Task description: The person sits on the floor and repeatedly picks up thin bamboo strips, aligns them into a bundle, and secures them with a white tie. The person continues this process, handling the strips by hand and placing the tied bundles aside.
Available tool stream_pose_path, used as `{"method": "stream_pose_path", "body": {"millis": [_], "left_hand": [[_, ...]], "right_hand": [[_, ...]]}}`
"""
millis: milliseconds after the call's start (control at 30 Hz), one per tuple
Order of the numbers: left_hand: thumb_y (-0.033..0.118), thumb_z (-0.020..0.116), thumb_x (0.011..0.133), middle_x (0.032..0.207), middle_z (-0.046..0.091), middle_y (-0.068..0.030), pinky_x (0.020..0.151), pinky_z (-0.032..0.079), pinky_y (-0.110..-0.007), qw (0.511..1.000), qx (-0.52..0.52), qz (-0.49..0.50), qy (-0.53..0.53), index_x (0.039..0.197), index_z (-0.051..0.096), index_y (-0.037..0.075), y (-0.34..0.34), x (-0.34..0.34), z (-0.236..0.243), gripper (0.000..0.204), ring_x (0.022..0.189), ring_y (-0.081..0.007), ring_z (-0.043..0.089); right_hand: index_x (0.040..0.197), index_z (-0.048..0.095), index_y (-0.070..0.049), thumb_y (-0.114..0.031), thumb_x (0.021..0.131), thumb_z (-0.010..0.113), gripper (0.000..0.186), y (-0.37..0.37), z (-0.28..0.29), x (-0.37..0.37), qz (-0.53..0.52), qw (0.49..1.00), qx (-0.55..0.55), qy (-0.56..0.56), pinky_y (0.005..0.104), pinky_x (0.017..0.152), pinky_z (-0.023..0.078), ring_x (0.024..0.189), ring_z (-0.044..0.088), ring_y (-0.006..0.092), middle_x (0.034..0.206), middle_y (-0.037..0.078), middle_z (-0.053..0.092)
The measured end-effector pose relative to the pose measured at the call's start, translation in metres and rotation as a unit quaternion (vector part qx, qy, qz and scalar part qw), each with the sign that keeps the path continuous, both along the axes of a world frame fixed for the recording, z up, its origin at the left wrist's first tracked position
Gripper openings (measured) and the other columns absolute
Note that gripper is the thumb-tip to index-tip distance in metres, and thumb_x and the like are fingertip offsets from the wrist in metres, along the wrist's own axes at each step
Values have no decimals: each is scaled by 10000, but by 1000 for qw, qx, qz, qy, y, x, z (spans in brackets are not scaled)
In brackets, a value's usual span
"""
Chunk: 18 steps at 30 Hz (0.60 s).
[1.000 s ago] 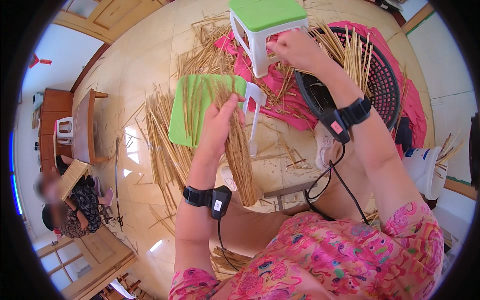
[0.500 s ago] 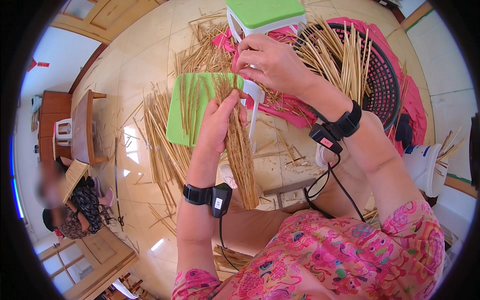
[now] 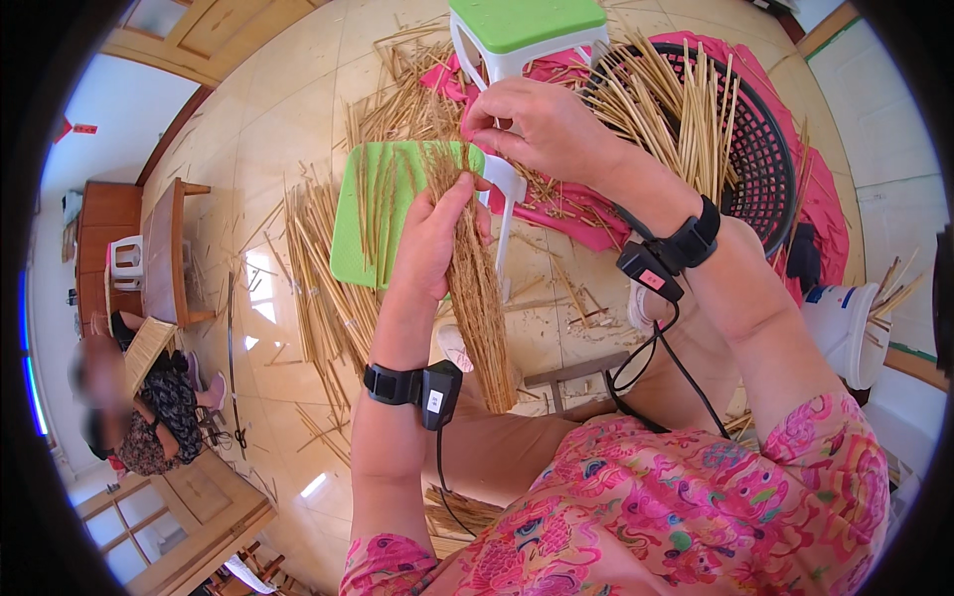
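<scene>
My left hand (image 3: pixel 433 236) is closed around a bundle of dry, feathery grass stalks (image 3: pixel 482 318), its thumb pressed over the upper part. The bundle hangs down toward my lap, with wispy tips sticking out above the fist. Just above and to the right of those tips, my right hand (image 3: pixel 545 127) is raised with thumb and fingers pinched together. Whatever it pinches is too fine to make out. Beneath the bundle's top stands a green-topped stool (image 3: pixel 350 238), with several loose stalks (image 3: pixel 373 223) lying across its seat.
Long straw stalks (image 3: pixel 318 278) lie on the tiled floor left of the stool. A black basket (image 3: pixel 760 169) full of cut straws stands on pink cloth (image 3: pixel 830 228) at right, near a white bucket (image 3: pixel 840 333). Another green-topped stool (image 3: pixel 527 25) stands behind. A person (image 3: pixel 159 417) sits far left.
My right hand has shifted slightly down, still pinched. The left hand keeps its hold on the grass bundle, almost unmoved.
</scene>
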State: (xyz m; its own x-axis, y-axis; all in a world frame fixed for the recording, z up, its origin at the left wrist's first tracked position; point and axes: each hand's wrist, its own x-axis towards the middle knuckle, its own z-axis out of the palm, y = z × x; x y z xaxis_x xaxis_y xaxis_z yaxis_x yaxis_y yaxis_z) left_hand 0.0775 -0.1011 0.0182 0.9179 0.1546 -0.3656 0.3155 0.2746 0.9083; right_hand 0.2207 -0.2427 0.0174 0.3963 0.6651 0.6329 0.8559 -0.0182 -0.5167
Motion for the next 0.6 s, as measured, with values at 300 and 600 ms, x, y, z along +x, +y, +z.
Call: {"method": "stream_pose_path", "body": {"millis": [300, 600], "left_hand": [[307, 534, 980, 611, 545, -45, 538, 441, -284, 1000, -6, 10, 2, 1032, 566, 53, 3, 1, -3, 261, 552, -141, 533], [303, 550, 975, 622, 568, -48, 512, 431, -269, 1000, 3, 5, 7, 1040, 570, 50, -2, 1, -2, 261, 557, -134, 548]], "right_hand": [[829, 605, -31, -110, 777, 678, 120, -2, 1, -2, 9, 999, -33, -1, 381, 682, 508, 795, 624, 290, 818, 87, 624], [832, 596, -26, -84, 793, 653, 90, 4, -1, -8, 2, 998, -18, 64, 395, 675, 504, 763, 628, 317, 804, 111, 633]]}}
